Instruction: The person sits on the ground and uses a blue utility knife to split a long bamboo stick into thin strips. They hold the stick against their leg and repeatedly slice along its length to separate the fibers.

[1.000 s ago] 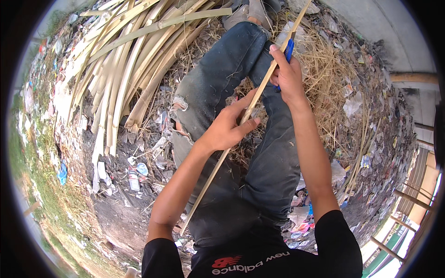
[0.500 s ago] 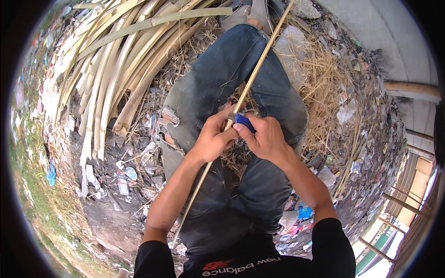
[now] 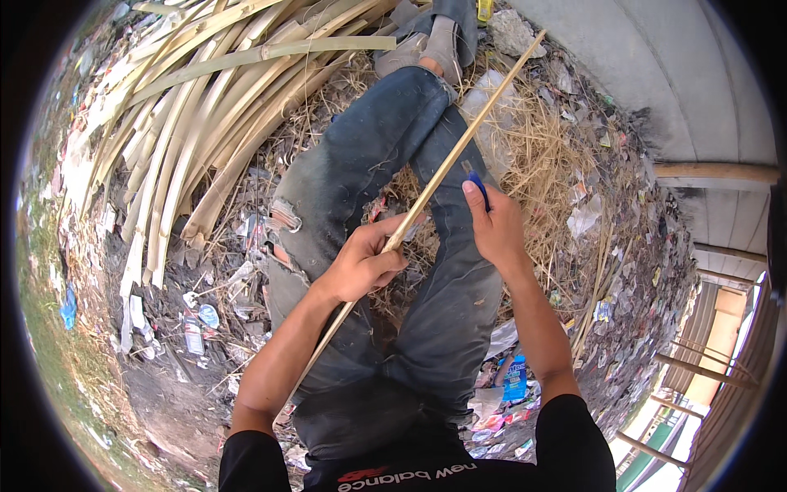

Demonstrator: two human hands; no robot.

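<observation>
A long, thin bamboo strip (image 3: 467, 137) runs slantwise across my lap, its far end up past my knees and its near end beside my left forearm. My left hand (image 3: 369, 261) is closed around its middle. To the right and apart from the strip, my right hand (image 3: 498, 221) grips a blue-handled cutter knife (image 3: 475, 184), thumb along the handle. The knife's short tip points up and to the left; the blade is too small to make out well.
A large heap of split bamboo strips (image 3: 205, 107) lies at the far left. Fine straw shavings (image 3: 541, 156) cover the ground right of my legs. Litter is strewn all round. A grey wall (image 3: 656, 74) with wooden poles (image 3: 713, 171) stands at the right.
My right hand has drawn the knife off the strip and moved right and up. My left hand still holds the strip, which now lies at a flatter slant with its far end in sight.
</observation>
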